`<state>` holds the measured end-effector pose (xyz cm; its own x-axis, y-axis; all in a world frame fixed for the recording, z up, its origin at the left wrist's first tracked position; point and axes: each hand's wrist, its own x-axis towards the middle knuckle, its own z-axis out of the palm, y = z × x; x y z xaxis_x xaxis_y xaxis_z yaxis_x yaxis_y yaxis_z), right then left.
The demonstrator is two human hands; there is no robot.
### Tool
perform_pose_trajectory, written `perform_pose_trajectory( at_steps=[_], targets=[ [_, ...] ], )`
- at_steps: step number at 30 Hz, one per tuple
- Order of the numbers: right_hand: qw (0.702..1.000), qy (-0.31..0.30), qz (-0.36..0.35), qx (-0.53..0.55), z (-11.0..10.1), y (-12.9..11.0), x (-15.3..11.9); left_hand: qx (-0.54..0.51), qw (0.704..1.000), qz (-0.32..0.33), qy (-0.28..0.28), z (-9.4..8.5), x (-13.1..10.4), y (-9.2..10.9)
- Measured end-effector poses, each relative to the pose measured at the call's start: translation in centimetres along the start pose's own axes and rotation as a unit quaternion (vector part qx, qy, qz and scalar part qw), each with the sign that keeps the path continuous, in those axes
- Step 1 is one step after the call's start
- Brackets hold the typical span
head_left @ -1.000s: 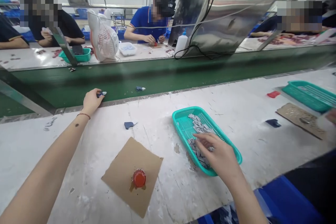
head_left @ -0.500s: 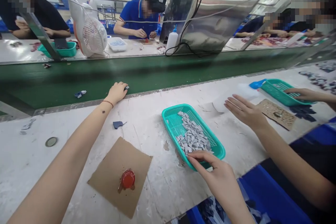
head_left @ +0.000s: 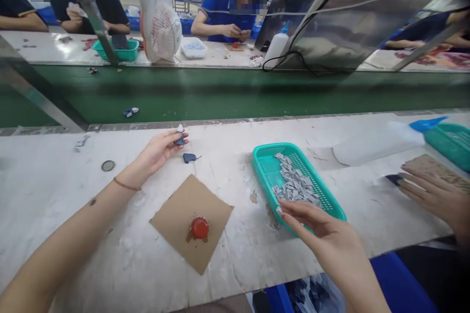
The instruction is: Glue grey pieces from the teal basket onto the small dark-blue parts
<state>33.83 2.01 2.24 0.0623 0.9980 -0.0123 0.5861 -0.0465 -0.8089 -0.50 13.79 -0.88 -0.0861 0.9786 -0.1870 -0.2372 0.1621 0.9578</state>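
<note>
On the white table point(head_left: 235, 274), dark piece point(head_left: 179, 139) (small) within left grip point(head_left: 181, 137).

Bright light, glare on the metal panel point(head_left: 341, 19) (edges stretched, blurry).

Far beyond my left hand point(head_left: 161, 149) are a plastic-covered fan point(head_left: 161, 24) and a white tub point(head_left: 194, 49); beyond my right hand point(head_left: 325, 227), a blue-tipped bottle point(head_left: 276, 48).
</note>
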Motion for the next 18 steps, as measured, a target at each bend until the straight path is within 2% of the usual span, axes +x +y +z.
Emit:
perform_pose_trajectory(
  at_steps=[4,8,12,18],
  targets=[
    [0.984,-0.068,-0.163,0.003,4.1,-3.3,-0.9,-0.06,0.997,-0.017,0.034,-1.8,-5.6,-1.2],
    [0.956,-0.152,-0.25,-0.005,7.7,-5.0,-1.8,-0.072,0.996,-0.013,0.045,-2.2,-9.3,-2.0],
    [0.928,-0.193,-0.311,-0.065,9.3,-5.3,-2.2,-0.045,0.998,-0.014,0.038,-1.8,-11.4,-2.9],
    [0.899,-0.22,-0.355,-0.127,10.2,-5.9,-2.7,-0.029,0.999,-0.016,0.013,-1.4,-12.4,-3.8]
  ],
)
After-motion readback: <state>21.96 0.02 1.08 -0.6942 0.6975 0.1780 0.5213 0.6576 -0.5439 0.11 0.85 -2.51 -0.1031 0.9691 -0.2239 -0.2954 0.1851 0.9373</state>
